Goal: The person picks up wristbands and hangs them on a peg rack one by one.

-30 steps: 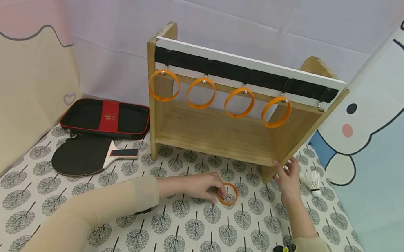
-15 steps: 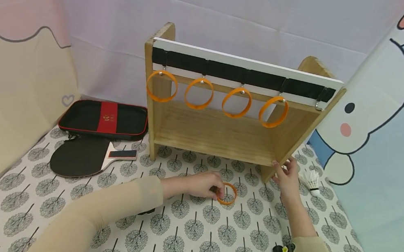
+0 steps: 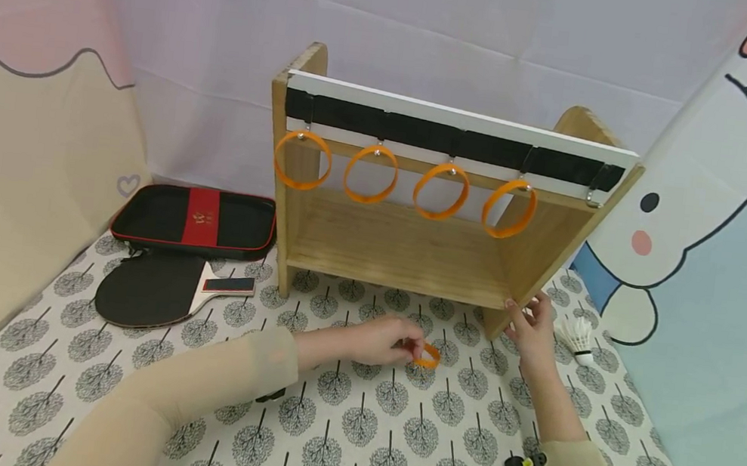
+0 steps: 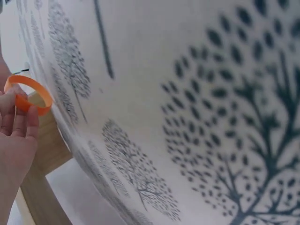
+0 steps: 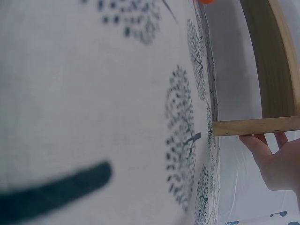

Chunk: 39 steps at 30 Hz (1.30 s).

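Observation:
My left hand pinches a thin orange wristband near its left side. In the left wrist view the wristband is tilted up between thumb and fingers, close to the cloth. A small wooden shelf stands behind it; my right hand rests its fingertips on the outer face of the shelf's right side panel, low down. Along the shelf's top, a white rail with a black strip carries metal hooks. Several orange wristbands hang there, while the rightmost hook is bare.
A black paddle case with a red band and a table-tennis bat lie left of the shelf. To its right is a white shuttlecock. The tree-print cloth covers the table; printed curtains surround it.
The wristband lay flat beside my left fingers; now they pinch it and it is tilted up off its flat position. My right hand stays at the shelf's side.

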{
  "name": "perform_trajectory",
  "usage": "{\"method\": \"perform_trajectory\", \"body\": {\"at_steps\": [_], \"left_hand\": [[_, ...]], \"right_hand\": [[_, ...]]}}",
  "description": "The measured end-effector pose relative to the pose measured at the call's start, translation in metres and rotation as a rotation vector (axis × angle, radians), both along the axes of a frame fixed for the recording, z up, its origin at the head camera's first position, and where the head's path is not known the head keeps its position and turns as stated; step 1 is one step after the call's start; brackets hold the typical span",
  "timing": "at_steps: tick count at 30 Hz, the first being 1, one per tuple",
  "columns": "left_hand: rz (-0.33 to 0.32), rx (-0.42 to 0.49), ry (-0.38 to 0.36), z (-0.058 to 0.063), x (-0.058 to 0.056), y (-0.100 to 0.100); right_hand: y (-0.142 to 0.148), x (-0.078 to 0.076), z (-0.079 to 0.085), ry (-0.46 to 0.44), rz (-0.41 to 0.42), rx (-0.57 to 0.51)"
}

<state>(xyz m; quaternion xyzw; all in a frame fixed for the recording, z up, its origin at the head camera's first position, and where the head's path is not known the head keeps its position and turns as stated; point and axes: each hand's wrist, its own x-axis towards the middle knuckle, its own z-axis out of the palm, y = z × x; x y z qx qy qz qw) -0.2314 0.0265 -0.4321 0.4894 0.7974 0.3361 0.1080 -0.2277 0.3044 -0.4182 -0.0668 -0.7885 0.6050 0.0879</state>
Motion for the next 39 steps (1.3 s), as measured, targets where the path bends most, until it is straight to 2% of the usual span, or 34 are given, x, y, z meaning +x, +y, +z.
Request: {"method": "perform_trajectory", "body": {"at_steps": [4, 11, 15, 21, 23, 28, 35, 39], "left_hand": [[0.028, 0.030, -0.020, 0.005, 0.004, 0.001], [0.081, 0.098, -0.110, 0.018, 0.015, 0.004], [0.115, 0.119, -0.089, 0.025, 0.019, 0.005], [0.175, 0.096, 0.061, 0.039, 0.024, 0.006], [0.195, 0.095, 0.079, 0.044, 0.026, 0.006], [0.250, 0.145, 0.020, 0.057, 0.029, 0.007], [0.306, 0.331, -0.157, 0.077, 0.027, 0.009], [0.319, 0.414, -0.198, 0.090, 0.027, 0.013]], "right_hand": [[0.000, 0.001, 0.001, -0.009, -0.006, 0.017], [-0.001, 0.001, 0.003, -0.016, -0.010, 0.032], [0.000, 0.000, 0.002, -0.011, -0.010, 0.034], [0.001, -0.001, 0.000, -0.007, -0.011, 0.015], [0.001, 0.000, 0.000, -0.007, -0.009, 0.012], [0.000, 0.001, 0.001, -0.006, -0.005, 0.013], [0.000, 0.000, 0.000, -0.008, -0.016, 0.033], [0.001, -0.001, -0.001, -0.010, -0.019, 0.054]]}}
